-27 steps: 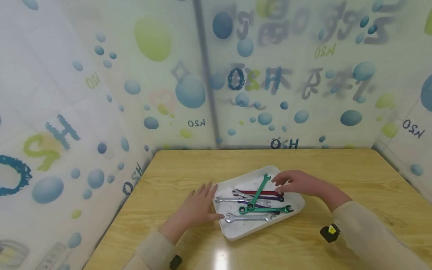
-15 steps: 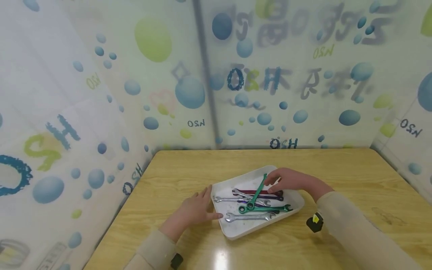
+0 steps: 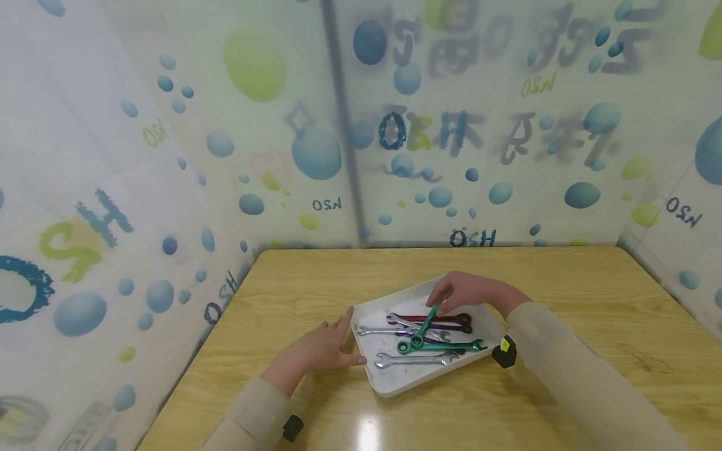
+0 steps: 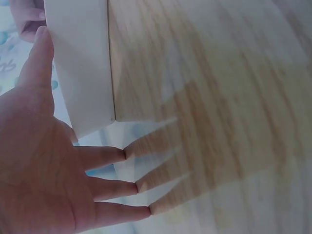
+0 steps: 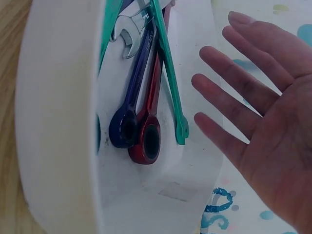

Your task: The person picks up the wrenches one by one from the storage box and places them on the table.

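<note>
Several wrenches lie loosely heaped in a white tray (image 3: 389,387). My right hand (image 3: 465,291) reaches over the tray's far side, fingertips at the upper end of a slanting green wrench (image 3: 424,327) and covering it in the head view. In the right wrist view, that hand (image 5: 273,92) has its fingers spread beside the green wrench (image 5: 170,73). My left hand (image 3: 316,351) lies at the tray's left end, thumb against the rim. Its other fingers (image 4: 112,187) stretch out straight in the left wrist view.
Under the slanting wrench lie a second green wrench (image 3: 457,346), a red wrench (image 3: 420,318), purple ones and silver ones. A silver double-ended wrench (image 3: 414,360) is nearest the tray's front. The wooden table (image 3: 507,407) meets patterned wall sheets (image 3: 395,213) at the back.
My right hand has moved left and inward over the tray, from beside the slanting green wrench onto its upper end. The left hand has shifted slightly along the rim; the wrenches look unmoved.
</note>
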